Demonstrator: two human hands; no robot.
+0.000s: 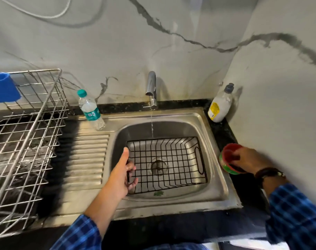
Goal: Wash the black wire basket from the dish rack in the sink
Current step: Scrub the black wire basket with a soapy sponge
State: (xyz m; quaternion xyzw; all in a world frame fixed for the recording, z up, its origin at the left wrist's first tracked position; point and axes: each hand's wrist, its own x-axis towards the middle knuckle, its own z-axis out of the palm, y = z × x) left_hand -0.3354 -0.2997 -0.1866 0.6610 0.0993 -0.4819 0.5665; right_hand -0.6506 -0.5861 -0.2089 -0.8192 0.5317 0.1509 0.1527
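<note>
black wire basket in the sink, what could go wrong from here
1. The left hand grips only the left rim of the black wire basket. Once wet, it could slip or tip when lifted.
2. The water stream from the tap is thin and lands at the basket's far rim, so most wires may stay unrinsed.
3. The right hand reaches into the red tub beside the sink and might knock it in.

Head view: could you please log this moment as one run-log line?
black wire basket: in sink; left hand: grips basket's left rim; right hand: fingers inside red tub; tap: running
</note>
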